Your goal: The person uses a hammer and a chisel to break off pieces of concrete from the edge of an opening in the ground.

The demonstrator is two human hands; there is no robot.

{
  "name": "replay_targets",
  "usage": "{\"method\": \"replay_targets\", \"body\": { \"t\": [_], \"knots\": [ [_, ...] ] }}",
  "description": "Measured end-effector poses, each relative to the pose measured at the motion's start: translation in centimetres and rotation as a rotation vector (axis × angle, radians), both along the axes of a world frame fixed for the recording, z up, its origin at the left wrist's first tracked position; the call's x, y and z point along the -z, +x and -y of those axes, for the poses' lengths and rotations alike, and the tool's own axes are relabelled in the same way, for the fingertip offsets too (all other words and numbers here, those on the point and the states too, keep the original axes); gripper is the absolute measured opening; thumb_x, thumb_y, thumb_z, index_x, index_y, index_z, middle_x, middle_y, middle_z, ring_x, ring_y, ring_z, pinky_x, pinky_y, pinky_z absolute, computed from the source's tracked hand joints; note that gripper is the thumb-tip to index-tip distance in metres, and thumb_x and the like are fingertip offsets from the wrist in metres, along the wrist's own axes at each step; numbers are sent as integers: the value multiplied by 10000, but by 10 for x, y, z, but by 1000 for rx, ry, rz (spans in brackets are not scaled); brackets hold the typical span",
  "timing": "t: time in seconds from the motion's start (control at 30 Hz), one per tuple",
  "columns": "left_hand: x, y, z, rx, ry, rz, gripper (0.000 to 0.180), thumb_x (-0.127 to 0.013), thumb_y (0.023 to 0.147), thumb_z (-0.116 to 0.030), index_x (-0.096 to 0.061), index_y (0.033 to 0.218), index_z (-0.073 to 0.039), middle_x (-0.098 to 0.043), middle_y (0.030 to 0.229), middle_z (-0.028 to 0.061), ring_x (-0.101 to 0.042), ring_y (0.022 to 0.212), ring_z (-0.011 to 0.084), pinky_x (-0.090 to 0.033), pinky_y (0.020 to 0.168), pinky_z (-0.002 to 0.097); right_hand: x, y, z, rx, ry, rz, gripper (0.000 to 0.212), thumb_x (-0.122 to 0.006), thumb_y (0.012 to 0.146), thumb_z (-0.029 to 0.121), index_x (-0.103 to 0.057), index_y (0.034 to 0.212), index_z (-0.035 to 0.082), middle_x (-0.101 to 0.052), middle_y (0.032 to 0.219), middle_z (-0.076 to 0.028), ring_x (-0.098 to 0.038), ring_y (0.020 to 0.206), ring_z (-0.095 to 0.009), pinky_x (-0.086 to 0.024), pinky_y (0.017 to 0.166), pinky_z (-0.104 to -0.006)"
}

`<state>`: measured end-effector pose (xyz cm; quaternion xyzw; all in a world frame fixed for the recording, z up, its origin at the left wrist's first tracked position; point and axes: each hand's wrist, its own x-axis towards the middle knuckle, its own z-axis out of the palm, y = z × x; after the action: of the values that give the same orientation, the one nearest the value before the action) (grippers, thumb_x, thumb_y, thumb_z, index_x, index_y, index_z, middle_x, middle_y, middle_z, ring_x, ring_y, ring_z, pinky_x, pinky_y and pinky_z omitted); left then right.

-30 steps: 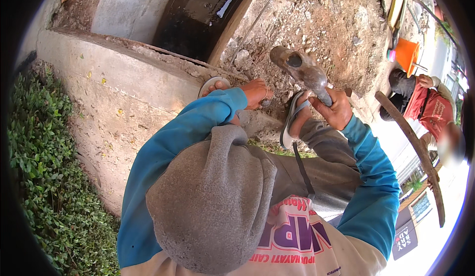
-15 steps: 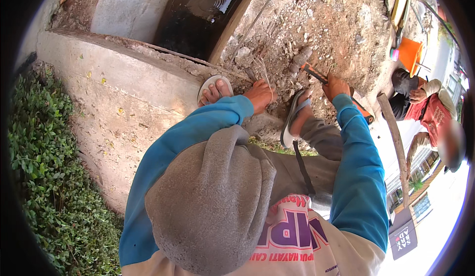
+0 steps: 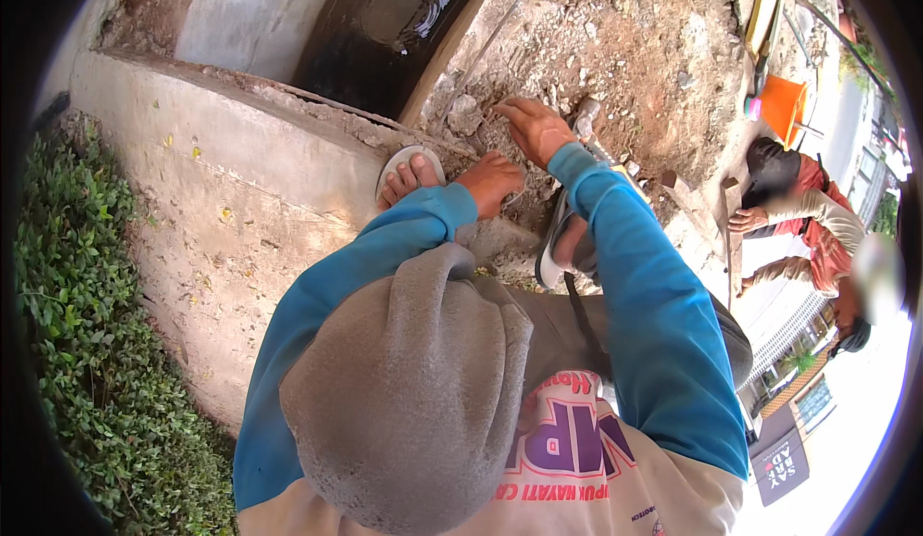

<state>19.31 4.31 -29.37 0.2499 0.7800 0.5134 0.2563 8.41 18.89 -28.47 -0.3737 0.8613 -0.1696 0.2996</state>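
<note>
My left hand (image 3: pixel 492 183) is closed low over broken ground beside my sandalled foot (image 3: pixel 415 173). What it grips is hidden under the fingers. Just ahead and to its right, my right hand (image 3: pixel 536 130) reaches over the loose rubble (image 3: pixel 498 138), fingers stretched out and holding nothing I can see. A hammer (image 3: pixel 586 119) lies on the dirt right of that hand, its head showing and its handle partly behind my blue sleeve. A pale stone (image 3: pixel 465 113) sits left of my right fingertips.
Left of me runs a concrete wall (image 3: pixel 240 166) with a green hedge (image 3: pixel 106 334) beyond it. Ahead is a dark pit (image 3: pixel 370 65) holding what looks like water. At right, another person (image 3: pixel 817 219) bends near an orange bucket (image 3: pixel 784 108) and a wooden post (image 3: pixel 733 238).
My right hand has let go of the hammer, now on the ground, and moved left beside my left hand. The other person has leaned in, reaching toward the wooden post.
</note>
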Motion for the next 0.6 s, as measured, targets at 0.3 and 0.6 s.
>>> {"method": "replay_targets", "body": {
  "t": [0.3, 0.6],
  "knots": [
    [-23, 8, 16, 79, 70, -88, 296, -592, 572, 71, -542, 833, -62, -530, 864, 85, -516, 956, 298, -367, 888, 390, 58, -7, -1, -256, 54, 135, 487, -554, 895, 190, -426, 1350, 72, -403, 1421, -137, -416, 1284, -327, -326, 1095, -398],
    [-82, -9, 59, -242, 275, 241, 125, -618, 765, 5, -522, 807, -64, -518, 800, 57, -516, 811, 221, -406, 800, 360, 66, 8, 44, -431, 211, -109, 560, -557, 893, 365, -397, 1400, 191, -381, 1394, -103, -326, 1318, -301, -271, 1103, -414]
  ]
}}
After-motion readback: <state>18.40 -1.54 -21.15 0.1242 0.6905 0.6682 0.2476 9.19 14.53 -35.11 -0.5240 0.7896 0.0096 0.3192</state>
